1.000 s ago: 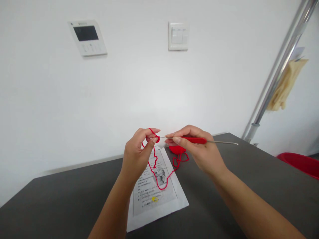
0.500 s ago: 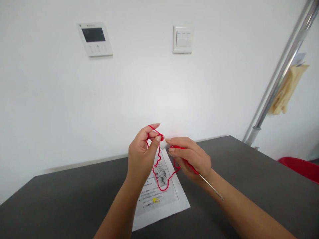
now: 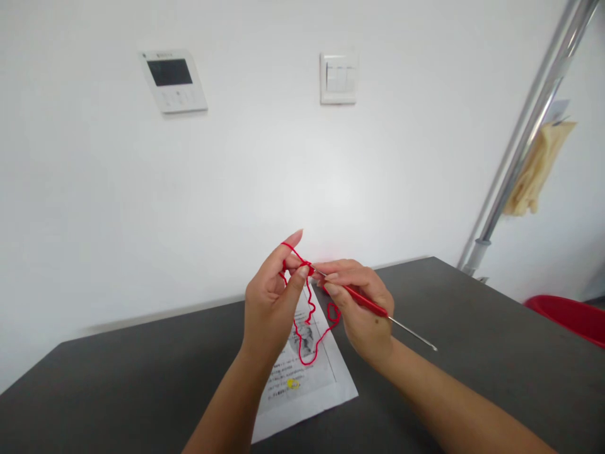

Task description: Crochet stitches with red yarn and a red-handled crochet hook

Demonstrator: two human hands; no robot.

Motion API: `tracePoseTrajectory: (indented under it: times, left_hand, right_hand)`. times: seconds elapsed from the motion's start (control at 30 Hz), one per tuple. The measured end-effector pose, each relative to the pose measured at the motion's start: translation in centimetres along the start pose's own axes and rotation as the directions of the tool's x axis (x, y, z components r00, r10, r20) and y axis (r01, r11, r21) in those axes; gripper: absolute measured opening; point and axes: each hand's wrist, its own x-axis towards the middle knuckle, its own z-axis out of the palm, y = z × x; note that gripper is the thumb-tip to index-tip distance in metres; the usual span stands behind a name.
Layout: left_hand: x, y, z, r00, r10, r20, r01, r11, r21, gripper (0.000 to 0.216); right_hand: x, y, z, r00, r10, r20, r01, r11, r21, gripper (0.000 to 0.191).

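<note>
My left hand [image 3: 271, 302] is raised above the table, thumb and fingers pinched on a small red crochet piece, with red yarn [image 3: 305, 318] looped over the forefinger and hanging down in a curl. My right hand [image 3: 362, 302] is closed on a crochet hook [image 3: 373, 307] with a red grip and a thin metal shaft. Its tip meets the yarn at my left fingertips. The tail of the hook points right and down. Below both hands lies a printed paper sheet [image 3: 307, 384] on the dark table [image 3: 118, 378].
A white wall is close behind the table's far edge, with a small screen panel [image 3: 172, 81] and a light switch [image 3: 338, 78]. A slanted metal pole [image 3: 524, 135] with a beige cloth [image 3: 536, 167] stands at the right. A red tub [image 3: 570, 315] shows beyond the right table edge.
My right hand turned the hook from level to slanting down to the right, and drew in against the left fingertips. The left hand rose slightly with the yarn.
</note>
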Motion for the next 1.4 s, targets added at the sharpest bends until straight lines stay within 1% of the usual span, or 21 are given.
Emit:
tracePoseTrajectory:
  times: [0.17, 0.27, 0.33, 0.4, 0.5, 0.57, 0.6, 0.67, 0.73, 0.77, 0.83, 0.87, 0.93, 1.0, 1.07, 1.1, 1.13, 1.2, 1.27, 1.33, 1.4]
  left_hand:
    - [0.3, 0.2, -0.6, 0.998, -0.049, 0.049, 0.054, 0.992, -0.110, 0.044]
    - [0.5, 0.3, -1.0, 0.997, -0.055, 0.052, 0.059, 0.994, -0.090, 0.048]
    - [0.6, 0.6, -1.4, 0.997, -0.052, 0.053, 0.053, 0.999, -0.012, 0.051]
    - [0.7, 1.0, -1.9, 0.997, -0.036, 0.063, 0.030, 0.995, 0.094, 0.054]
    - [1.0, 1.6, -2.8, 0.993, -0.003, 0.116, -0.028, 0.965, 0.259, 0.054]
    - [1.2, 1.8, -3.3, 0.986, 0.026, 0.167, -0.087, 0.925, 0.370, 0.049]
    - [1.3, 1.8, -3.5, 0.980, 0.056, 0.191, -0.132, 0.899, 0.417, 0.044]
    - [1.5, 1.6, -3.7, 0.964, 0.140, 0.228, -0.237, 0.840, 0.489, 0.030]
    - [1.6, 1.2, -3.7, 0.941, 0.225, 0.254, -0.330, 0.778, 0.534, 0.022]
    - [1.7, 1.0, -3.6, 0.928, 0.262, 0.264, -0.368, 0.752, 0.547, 0.023]
    - [1.8, 0.5, -3.4, 0.907, 0.313, 0.284, -0.421, 0.713, 0.561, 0.027]
    - [1.9, 0.2, -3.4, 0.901, 0.325, 0.288, -0.434, 0.703, 0.563, 0.030]
    - [1.9, -0.2, -3.4, 0.909, 0.316, 0.272, -0.417, 0.711, 0.566, 0.032]
    - [2.0, -0.6, -3.4, 0.933, 0.273, 0.235, -0.359, 0.755, 0.549, 0.032]
    - [2.1, -0.8, -3.5, 0.950, 0.231, 0.209, -0.308, 0.796, 0.521, 0.030]
    - [2.2, -1.0, -3.5, 0.954, 0.218, 0.205, -0.295, 0.810, 0.508, 0.028]
    - [2.2, -1.1, -3.6, 0.955, 0.213, 0.205, -0.289, 0.819, 0.495, 0.027]
    - [2.2, -1.3, -3.6, 0.956, 0.213, 0.202, -0.285, 0.834, 0.472, 0.027]
    - [2.2, -1.5, -3.6, 0.960, 0.209, 0.187, -0.272, 0.856, 0.439, 0.028]
    - [2.1, -1.6, -3.6, 0.966, 0.202, 0.161, -0.251, 0.882, 0.398, 0.029]
    - [2.0, -1.6, -3.3, 0.977, 0.178, 0.116, -0.207, 0.918, 0.338, 0.030]
  right_hand:
    - [0.0, -0.3, 0.7, 0.981, 0.191, -0.034, -0.179, 0.959, 0.220, 0.005]
    - [0.1, -0.5, 0.6, 0.973, 0.227, -0.031, -0.216, 0.953, 0.213, 0.003]
    - [0.4, -0.6, 0.0, 0.993, 0.118, 0.021, -0.119, 0.991, 0.059, 0.007]
    - [1.0, -0.8, -0.9, 0.984, -0.064, 0.163, 0.088, 0.985, -0.148, 0.013]
    - [2.1, -1.2, -2.1, 0.862, -0.267, 0.431, 0.407, 0.871, -0.276, 0.019]
    - [2.4, -1.4, -2.5, 0.803, -0.324, 0.500, 0.506, 0.814, -0.285, 0.020]
    - [2.5, -1.5, -2.4, 0.802, -0.318, 0.505, 0.506, 0.811, -0.293, 0.020]
    - [2.4, -1.7, -2.1, 0.865, -0.230, 0.446, 0.390, 0.868, -0.308, 0.018]
    - [2.2, -1.9, -1.7, 0.958, -0.024, 0.287, 0.102, 0.960, -0.262, 0.012]
    - [2.2, -1.9, -1.5, 0.974, 0.110, 0.201, -0.070, 0.978, -0.195, 0.008]
    - [2.3, -2.0, -1.3, 0.934, 0.342, 0.106, -0.340, 0.940, -0.036, 0.003]
    - [2.4, -2.0, -1.3, 0.908, 0.408, 0.097, -0.411, 0.912, 0.007, 0.006]
    - [2.5, -1.9, -1.5, 0.915, 0.389, 0.107, -0.385, 0.921, -0.058, 0.006]
    - [2.7, -1.9, -1.9, 0.959, 0.183, 0.218, -0.123, 0.957, -0.263, 0.003]
    - [2.7, -2.0, -2.2, 0.919, -0.021, 0.393, 0.187, 0.902, -0.389, 0.012]
    - [2.7, -2.0, -2.3, 0.891, -0.074, 0.448, 0.273, 0.876, -0.398, 0.014]
    - [2.7, -2.1, -2.3, 0.888, -0.081, 0.453, 0.282, 0.874, -0.395, 0.015]
    - [2.6, -2.2, -2.2, 0.944, 0.025, 0.328, 0.101, 0.927, -0.361, 0.012]
    - [2.5, -2.2, -1.8, 0.957, 0.245, 0.153, -0.209, 0.953, -0.222, 0.004]
    - [2.5, -2.1, -1.2, 0.884, 0.465, 0.051, -0.466, 0.885, 0.012, 0.006]
    - [2.4, -1.9, -0.5, 0.812, 0.583, 0.029, -0.575, 0.791, 0.210, 0.013]
